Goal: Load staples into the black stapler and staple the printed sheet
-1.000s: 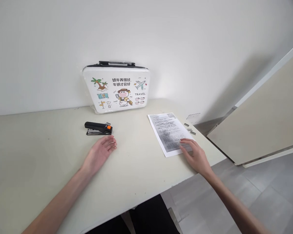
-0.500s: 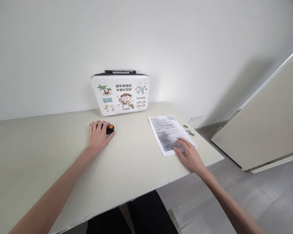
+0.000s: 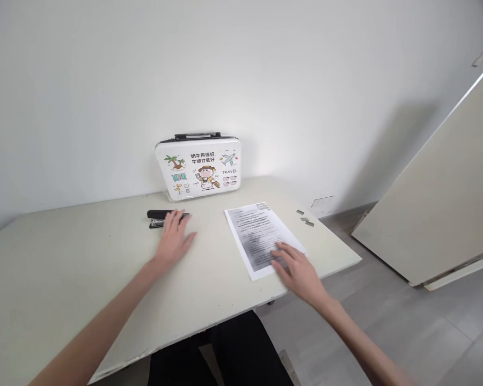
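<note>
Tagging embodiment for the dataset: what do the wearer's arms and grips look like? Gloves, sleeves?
Left grip and right grip are bare human hands: no gloves, and no rings that I can make out. Left forearm and right forearm are bare too; no sleeve, watch, cable or marking shows. Black trousers are the only clothing visible.

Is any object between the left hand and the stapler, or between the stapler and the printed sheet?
Nothing visible. The left hand covers part of the stapler, and only tabletop shows from there to the printed sheet.
</note>
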Motion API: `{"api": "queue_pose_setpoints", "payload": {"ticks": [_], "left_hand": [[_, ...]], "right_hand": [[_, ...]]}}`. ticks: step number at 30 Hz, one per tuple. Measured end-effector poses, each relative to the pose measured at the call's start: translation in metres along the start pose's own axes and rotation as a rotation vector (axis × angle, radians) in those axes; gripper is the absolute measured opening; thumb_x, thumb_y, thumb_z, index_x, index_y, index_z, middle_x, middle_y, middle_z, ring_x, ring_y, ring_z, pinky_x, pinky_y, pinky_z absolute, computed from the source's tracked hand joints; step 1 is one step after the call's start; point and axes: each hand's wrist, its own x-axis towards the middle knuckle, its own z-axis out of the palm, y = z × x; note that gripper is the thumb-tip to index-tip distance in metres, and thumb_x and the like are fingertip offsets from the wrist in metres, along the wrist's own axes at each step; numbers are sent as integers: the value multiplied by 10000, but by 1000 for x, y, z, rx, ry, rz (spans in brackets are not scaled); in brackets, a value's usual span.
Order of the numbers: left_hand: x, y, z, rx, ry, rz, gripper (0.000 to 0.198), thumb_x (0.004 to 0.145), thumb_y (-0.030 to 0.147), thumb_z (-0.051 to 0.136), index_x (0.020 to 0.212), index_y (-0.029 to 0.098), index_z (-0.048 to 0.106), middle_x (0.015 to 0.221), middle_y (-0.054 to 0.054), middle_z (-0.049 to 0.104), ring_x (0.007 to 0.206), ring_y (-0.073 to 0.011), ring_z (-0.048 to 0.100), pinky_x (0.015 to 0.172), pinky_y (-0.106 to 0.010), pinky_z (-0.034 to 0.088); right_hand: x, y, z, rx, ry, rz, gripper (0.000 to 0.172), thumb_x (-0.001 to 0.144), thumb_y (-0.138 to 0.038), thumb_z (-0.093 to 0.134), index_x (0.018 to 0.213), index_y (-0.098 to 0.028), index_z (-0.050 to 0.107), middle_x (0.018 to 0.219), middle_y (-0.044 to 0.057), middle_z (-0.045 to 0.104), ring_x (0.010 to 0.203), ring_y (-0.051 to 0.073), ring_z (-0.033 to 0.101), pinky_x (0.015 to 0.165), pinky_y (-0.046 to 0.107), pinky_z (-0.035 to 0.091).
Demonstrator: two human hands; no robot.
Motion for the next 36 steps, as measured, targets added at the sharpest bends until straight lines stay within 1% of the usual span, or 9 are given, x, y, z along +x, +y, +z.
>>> {"api": "queue_pose_setpoints", "payload": {"ticks": [4, 8, 13, 16, 20, 24, 27, 32, 36], "left_hand": [[-34, 53, -9, -153, -208, 79, 541, 1080, 541, 392, 1516, 229, 468, 1660, -105, 403, 1602, -318, 211, 1301, -572, 182], [-68, 61, -25, -157, -406, 33, 639, 1073, 620, 369, 1622, 292, 379, 1724, -60, 305, 1609, -342, 195, 1294, -612, 144], [-98, 10, -56, -75, -510, -20, 666, 1057, 657, 375, 1650, 356, 340, 1737, -11, 241, 1609, -350, 180, 1285, -610, 171], [-107, -18, -71, -43, -493, -11, 643, 1052, 656, 390, 1632, 379, 373, 1722, -4, 276, 1598, -341, 229, 1279, -591, 211], [-110, -33, -84, -13, -430, 18, 623, 1046, 666, 388, 1550, 327, 528, 1662, -39, 426, 1538, -324, 386, 1275, -565, 255], [-96, -37, -91, 21, -249, -12, 564, 1047, 618, 390, 1401, 263, 647, 1484, -90, 625, 1370, -315, 571, 1199, -529, 399], [-71, -43, -92, 116, -174, -69, 466, 1049, 507, 393, 1332, 243, 653, 1390, -108, 671, 1292, -312, 606, 1128, -505, 456], [-14, -59, -84, 236, -183, -130, 420, 1008, 373, 457, 1355, 177, 590, 1433, -180, 612, 1371, -366, 519, 1133, -533, 399], [23, -69, -72, 281, -278, -143, 415, 961, 367, 548, 1319, 162, 593, 1407, -217, 629, 1352, -382, 537, 1122, -531, 376]], "right_hand": [[-20, -71, 2, 106, -55, -109, 335, 1059, -407, 520, 1315, -286, 699, 1465, 93, 636, 1398, 335, 552, 1119, 537, 494], [-23, -114, -6, 316, -152, -185, 400, 1072, -419, 498, 1450, -332, 598, 1544, 67, 566, 1422, 286, 530, 1134, 488, 507], [-4, -77, -7, 436, -136, -57, 355, 1064, -412, 470, 1357, -302, 638, 1500, 82, 590, 1388, 271, 556, 1123, 480, 510], [12, -41, 4, 429, -70, 20, 326, 1035, -403, 489, 1268, -258, 665, 1401, 112, 651, 1312, 283, 610, 1115, 502, 498], [24, -19, 16, 426, -19, 57, 288, 1010, -401, 499, 1176, -247, 676, 1304, 111, 700, 1181, 272, 671, 999, 456, 551], [22, -18, 20, 402, -24, 33, 280, 1013, -411, 491, 1170, -266, 672, 1316, 103, 690, 1161, 271, 671, 831, 392, 581], [20, -19, 21, 387, -24, 27, 267, 1014, -397, 485, 1158, -266, 668, 1313, 102, 688, 1157, 271, 668, 814, 388, 573], [21, -21, 22, 397, -16, 33, 261, 1014, -374, 466, 1138, -251, 658, 1299, 109, 691, 1188, 283, 647, 881, 421, 559], [21, -23, 20, 407, -14, 33, 259, 1013, -367, 462, 1128, -245, 660, 1301, 122, 688, 1180, 289, 648, 911, 440, 558]]}}
